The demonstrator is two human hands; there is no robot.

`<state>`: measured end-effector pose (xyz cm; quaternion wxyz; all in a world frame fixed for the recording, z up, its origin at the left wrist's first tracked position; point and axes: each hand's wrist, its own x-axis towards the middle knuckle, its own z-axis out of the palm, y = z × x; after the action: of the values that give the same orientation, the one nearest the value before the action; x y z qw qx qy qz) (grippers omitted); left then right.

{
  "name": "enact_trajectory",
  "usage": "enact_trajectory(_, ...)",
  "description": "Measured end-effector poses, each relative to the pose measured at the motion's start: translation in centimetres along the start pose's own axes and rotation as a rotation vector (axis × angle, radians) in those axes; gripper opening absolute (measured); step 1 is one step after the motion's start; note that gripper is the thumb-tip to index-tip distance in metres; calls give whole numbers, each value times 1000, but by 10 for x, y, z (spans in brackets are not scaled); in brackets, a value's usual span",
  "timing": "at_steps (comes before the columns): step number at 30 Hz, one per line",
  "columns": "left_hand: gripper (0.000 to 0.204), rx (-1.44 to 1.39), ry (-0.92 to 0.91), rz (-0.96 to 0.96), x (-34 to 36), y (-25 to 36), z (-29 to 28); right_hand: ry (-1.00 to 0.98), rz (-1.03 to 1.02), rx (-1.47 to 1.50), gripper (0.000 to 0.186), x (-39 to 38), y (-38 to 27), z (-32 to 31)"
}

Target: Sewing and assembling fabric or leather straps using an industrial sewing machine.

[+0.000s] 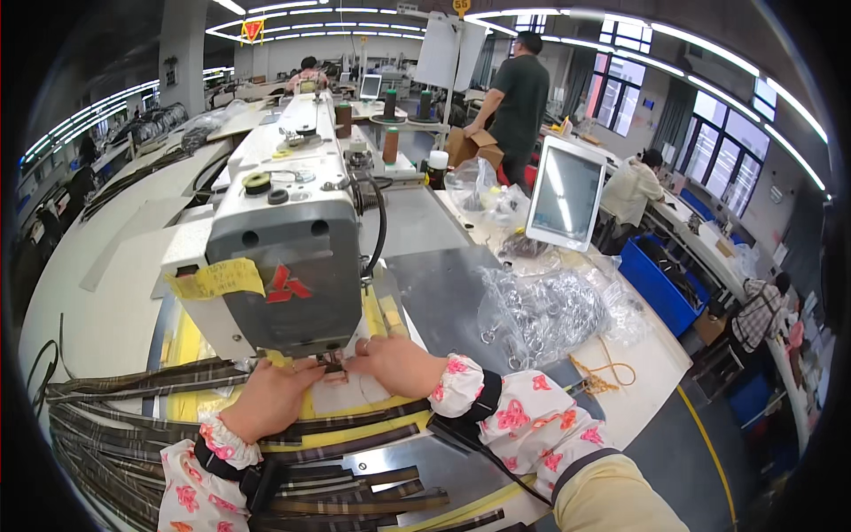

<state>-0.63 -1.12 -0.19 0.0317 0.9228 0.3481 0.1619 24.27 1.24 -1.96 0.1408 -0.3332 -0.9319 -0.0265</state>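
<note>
The dark grey and white sewing machine head [284, 275] stands straight in front of me. Under it, at the small metal clamp by the needle [333, 365], the fingertips of both hands come close together. My left hand [273, 397] reaches in from the left with its fingers drawn together; whatever they pinch is too small to name. From the other side my right hand [397, 363] has its fingers bent in a pinch, their tips partly hidden by the machine. Dark plaid fabric straps [151, 381] fan out beside and below my left hand.
A clear plastic bag of metal rings [550, 310] lies right of the machine, near a white tablet [566, 193] and an orange cord [607, 368]. More cut straps [355, 501] lie in front. Thread cones [390, 146] stand behind. A blue crate [660, 282] and a standing person [523, 106] are farther off.
</note>
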Motion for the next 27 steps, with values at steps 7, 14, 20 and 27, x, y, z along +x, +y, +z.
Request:
enact_trajectory(7, 27, -50, -1, 39, 11, -1, 1, -53, -12, -12, 37, -5, 10, -4)
enact_trajectory(14, 27, -34, 6, 44, 13, -5, 3, -70, -2, -7, 36, -3, 10, -7)
enact_trajectory(20, 37, 20, 32, 56, 7, -9, 8, -32, 7, 34, 32, -2, 5, -7)
enact_trajectory(27, 30, 8, 32, 71, 6, -3, 1, -15, -9, 61, 30, -2, 4, -6)
